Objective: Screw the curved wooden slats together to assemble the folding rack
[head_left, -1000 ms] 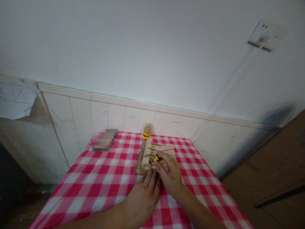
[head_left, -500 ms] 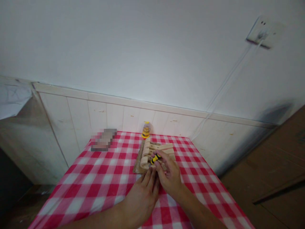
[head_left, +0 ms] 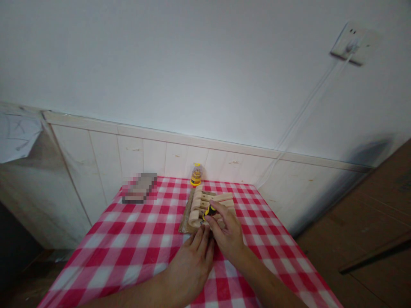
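Observation:
A short yellow-and-black screwdriver (head_left: pixel 209 211) is pinched between the thumb and fingers of my right hand (head_left: pixel 229 233). It leans over the near end of a pale wooden assembly (head_left: pixel 195 205), which has a row of rounded pieces along its left and slats on its right. The screwdriver's tip is too small to make out. My left hand (head_left: pixel 192 261) has its fingers together on the assembly's near edge, holding it; the thumb side is partly hidden. Beneath the wood lies a brown board (head_left: pixel 184 226).
A yellow-capped clear bit case (head_left: pixel 196 175) stands at the table's back edge by the wall. A blurred-out flat object (head_left: pixel 139 188) lies at the back left. Red-and-white checked cloth (head_left: pixel 138 244) covers the table. A wall socket (head_left: pixel 355 45) with a cord is at upper right.
My right fingers have shifted slightly on the screwdriver, and its handle has turned so more black shows. The left hand and the wooden assembly stay in place.

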Tool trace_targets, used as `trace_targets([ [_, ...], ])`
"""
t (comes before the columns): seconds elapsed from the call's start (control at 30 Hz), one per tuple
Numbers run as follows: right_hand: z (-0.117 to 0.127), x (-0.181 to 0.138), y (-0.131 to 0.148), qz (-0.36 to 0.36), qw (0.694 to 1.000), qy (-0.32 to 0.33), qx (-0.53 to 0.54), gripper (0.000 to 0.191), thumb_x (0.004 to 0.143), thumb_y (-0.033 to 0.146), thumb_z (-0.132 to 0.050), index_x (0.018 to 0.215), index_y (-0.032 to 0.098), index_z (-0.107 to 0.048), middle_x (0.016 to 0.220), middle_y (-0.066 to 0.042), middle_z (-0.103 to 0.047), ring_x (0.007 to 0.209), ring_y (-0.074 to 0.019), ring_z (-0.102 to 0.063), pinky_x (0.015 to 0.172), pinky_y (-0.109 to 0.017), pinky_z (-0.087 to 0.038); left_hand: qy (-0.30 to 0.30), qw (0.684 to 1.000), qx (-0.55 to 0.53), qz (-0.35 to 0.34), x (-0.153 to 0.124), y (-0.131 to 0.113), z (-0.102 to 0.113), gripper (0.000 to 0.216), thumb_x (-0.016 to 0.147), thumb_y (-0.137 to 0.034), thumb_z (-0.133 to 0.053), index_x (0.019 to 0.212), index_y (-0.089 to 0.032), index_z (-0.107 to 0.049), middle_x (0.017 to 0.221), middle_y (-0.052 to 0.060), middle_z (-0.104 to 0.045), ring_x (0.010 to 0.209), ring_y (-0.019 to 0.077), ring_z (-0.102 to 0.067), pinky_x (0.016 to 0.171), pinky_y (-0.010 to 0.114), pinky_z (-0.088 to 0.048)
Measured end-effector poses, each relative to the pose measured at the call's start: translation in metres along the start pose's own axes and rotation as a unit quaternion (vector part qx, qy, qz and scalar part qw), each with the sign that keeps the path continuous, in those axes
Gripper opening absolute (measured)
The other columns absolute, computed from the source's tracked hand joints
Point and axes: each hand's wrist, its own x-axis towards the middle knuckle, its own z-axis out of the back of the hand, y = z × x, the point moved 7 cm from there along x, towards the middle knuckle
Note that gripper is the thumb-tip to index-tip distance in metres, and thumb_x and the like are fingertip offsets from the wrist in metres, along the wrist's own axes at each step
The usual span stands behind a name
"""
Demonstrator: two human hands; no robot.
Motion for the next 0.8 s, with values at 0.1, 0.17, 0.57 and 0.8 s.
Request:
trace_targets([
  [0.1, 0.003, -0.002, -0.002, -0.014, 1.000, -0.003, -0.013, 0.043, 0.096, 0.016, -0.070, 0.135, 0.032, -0.071, 0.119, -0.005, -0.082, 0.105, -0.0230, -0.081, 0.093, -0.036, -0.069, 0.011, 1.000, -0.003, -0.005, 0.000, 0.000, -0.001, 0.048, 0.107, -0.030, -0.049, 0.148, -0.005, -0.057, 0.155, 0.027, -0.054, 0.149, 0.0390, -0.047, 0.121, 0.053, -0.038],
  [0.17, 0.009, -0.003, -0.003, -0.020, 0.999, -0.020, -0.031, 0.042, 0.095, 0.016, -0.071, 0.135, 0.032, -0.071, 0.117, -0.005, -0.083, 0.102, -0.0235, -0.082, 0.091, -0.037, -0.070, 0.015, 1.000, -0.007, -0.003, 0.000, 0.000, 0.000, 0.048, 0.108, -0.030, -0.049, 0.148, -0.005, -0.057, 0.154, 0.025, -0.056, 0.150, 0.0389, -0.046, 0.122, 0.053, -0.037],
  [0.57, 0.036, 0.006, -0.002, 0.013, 0.991, -0.034, -0.125, 0.045, 0.096, 0.019, -0.068, 0.140, 0.028, -0.066, 0.122, -0.007, -0.082, 0.102, -0.0244, -0.082, 0.091, -0.037, -0.069, 0.009, 1.000, -0.005, 0.006, 0.001, 0.001, 0.002, 0.049, 0.105, -0.023, -0.051, 0.150, -0.002, -0.053, 0.151, 0.029, -0.057, 0.150, 0.0403, -0.047, 0.117, 0.053, -0.042],
  [0.8, 0.031, 0.006, -0.003, 0.015, 0.992, -0.007, -0.123, 0.048, 0.095, 0.017, -0.067, 0.142, 0.029, -0.065, 0.124, -0.008, -0.082, 0.102, -0.0252, -0.082, 0.090, -0.038, -0.069, 0.004, 1.000, -0.020, 0.020, -0.001, 0.002, 0.001, 0.049, 0.107, -0.030, -0.050, 0.149, -0.005, -0.055, 0.152, 0.027, -0.057, 0.151, 0.0396, -0.046, 0.118, 0.052, -0.041],
])
